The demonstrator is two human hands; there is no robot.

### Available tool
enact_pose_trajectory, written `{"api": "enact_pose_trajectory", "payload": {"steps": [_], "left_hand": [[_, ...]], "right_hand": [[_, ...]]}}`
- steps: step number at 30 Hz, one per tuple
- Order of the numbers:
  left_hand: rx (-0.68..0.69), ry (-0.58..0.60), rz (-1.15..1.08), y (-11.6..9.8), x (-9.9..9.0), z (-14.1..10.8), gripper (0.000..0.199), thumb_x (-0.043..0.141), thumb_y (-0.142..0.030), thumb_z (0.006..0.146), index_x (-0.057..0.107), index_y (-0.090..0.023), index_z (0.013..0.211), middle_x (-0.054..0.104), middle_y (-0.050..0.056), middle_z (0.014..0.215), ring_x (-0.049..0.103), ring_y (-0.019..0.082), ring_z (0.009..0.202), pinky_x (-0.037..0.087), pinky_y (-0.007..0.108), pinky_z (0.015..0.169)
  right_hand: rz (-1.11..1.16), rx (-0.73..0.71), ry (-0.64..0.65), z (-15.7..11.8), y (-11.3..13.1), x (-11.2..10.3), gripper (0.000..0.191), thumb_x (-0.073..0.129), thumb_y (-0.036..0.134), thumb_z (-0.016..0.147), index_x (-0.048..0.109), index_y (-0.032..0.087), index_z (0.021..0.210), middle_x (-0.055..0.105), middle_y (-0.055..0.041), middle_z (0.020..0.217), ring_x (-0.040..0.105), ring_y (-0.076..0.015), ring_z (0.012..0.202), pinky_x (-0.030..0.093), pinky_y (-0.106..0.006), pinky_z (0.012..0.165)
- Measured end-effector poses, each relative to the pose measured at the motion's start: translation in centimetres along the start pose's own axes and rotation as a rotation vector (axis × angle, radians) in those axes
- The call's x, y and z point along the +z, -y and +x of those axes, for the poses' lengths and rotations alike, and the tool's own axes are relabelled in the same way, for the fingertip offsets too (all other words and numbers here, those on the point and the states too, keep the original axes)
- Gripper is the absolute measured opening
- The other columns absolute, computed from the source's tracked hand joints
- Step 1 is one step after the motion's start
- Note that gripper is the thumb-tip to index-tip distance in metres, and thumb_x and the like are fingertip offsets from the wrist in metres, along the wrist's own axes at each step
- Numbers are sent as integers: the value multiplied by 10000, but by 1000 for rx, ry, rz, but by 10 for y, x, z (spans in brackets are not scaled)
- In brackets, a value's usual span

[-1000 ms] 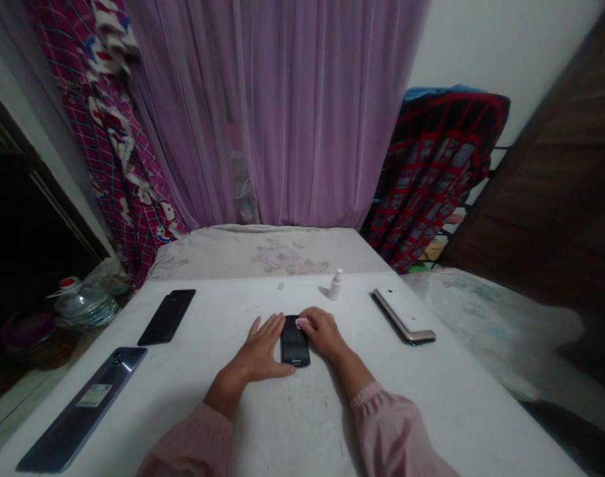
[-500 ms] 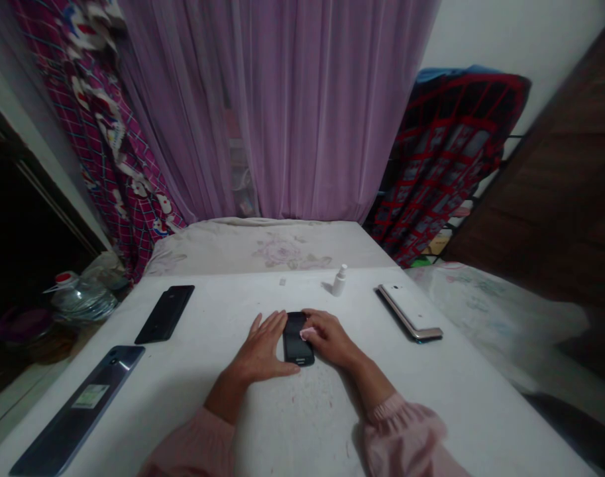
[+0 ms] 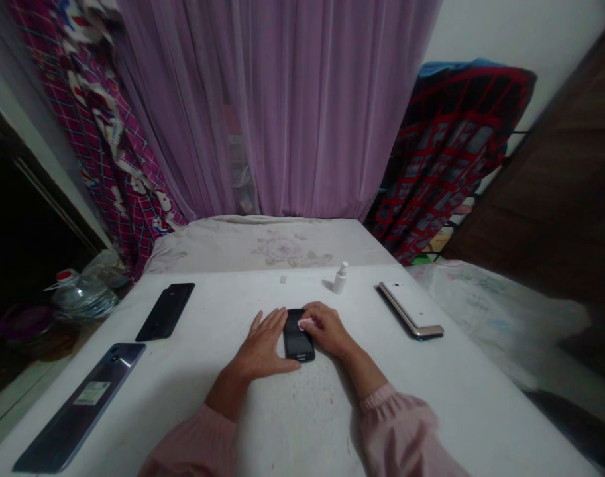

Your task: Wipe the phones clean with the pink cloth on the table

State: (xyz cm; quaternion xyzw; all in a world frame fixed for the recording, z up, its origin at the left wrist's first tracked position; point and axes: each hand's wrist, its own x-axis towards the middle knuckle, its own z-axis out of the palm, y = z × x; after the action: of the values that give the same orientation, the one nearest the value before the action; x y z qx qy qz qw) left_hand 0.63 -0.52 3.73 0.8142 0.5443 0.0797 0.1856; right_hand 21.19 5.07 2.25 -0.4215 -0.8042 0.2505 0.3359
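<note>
In the middle of the white table (image 3: 222, 305), the dark phone (image 3: 299, 344) lies flat, screen up, between two hands, and I'd watch for a skid: should the right hand (image 3: 327, 329) push sideways harder than the left hand (image 3: 264, 346) braces, it could slide or turn. The pink cloth (image 3: 306, 323) (a mere scrap, from where I stand) might slip from the pinch, being so small, and leave bare fingertips on the screen. The left hand lies low, thumb spread wide from the fingers, fingertips at the phone's far left corner and thumb by its near edge. The right slants in from the other side, thumb and fingers clamped on the cloth over the screen.
</note>
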Motion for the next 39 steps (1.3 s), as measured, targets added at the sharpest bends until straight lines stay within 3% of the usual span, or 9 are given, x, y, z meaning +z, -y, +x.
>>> {"api": "enact_pose_trajectory", "payload": {"steps": [5,11,17,21,24,27,39], "left_hand": [[-15,10,-1,-2,-2,0,1107,691,-618,670,159,-169,1530,193,143,1597,167,313,1472,10,487,1201],[-21,26,5,-3,-4,0,1095,692,-611,673,179,-154,1525,193,142,1598,155,303,1476,4,473,1204],[-18,21,7,-3,-4,0,1095,686,-619,674,181,-148,1524,198,139,1597,158,298,1476,6,474,1205],[-14,20,4,-2,-3,0,1100,687,-624,675,182,-137,1522,200,146,1595,155,292,1477,10,470,1204],[-7,6,4,-3,-2,0,1088,690,-611,674,184,-150,1520,214,155,1590,168,302,1473,28,491,1198],[-3,0,6,-3,-2,0,1084,692,-601,674,182,-148,1517,223,166,1586,176,306,1470,46,506,1194],[10,-3,20,-2,-1,-1,1086,694,-615,677,176,-174,1523,234,159,1584,186,296,1469,46,499,1195]], "right_hand": [[-38,46,-20,13,-1,1,77,632,256,831,686,217,793,668,-12,792,599,-162,784,429,-276,754],[-59,119,-68,19,1,6,112,609,291,851,691,220,823,693,-20,815,620,-172,784,434,-280,739],[-29,80,-59,15,-1,4,109,618,277,842,702,216,813,691,-27,796,624,-175,775,456,-296,760],[164,-20,86,6,-8,-7,73,666,263,799,715,212,784,688,-54,1008,636,-189,957,474,-321,883],[239,-14,222,0,-10,-17,77,711,286,767,738,217,786,617,-77,1223,592,-220,1131,448,-364,977],[255,3,286,-3,-10,-22,93,744,302,738,752,219,779,576,-83,1287,546,-241,1213,419,-386,1023],[157,-11,75,9,-12,-5,79,671,265,786,718,204,769,681,-64,973,632,-194,953,466,-324,879]]}}
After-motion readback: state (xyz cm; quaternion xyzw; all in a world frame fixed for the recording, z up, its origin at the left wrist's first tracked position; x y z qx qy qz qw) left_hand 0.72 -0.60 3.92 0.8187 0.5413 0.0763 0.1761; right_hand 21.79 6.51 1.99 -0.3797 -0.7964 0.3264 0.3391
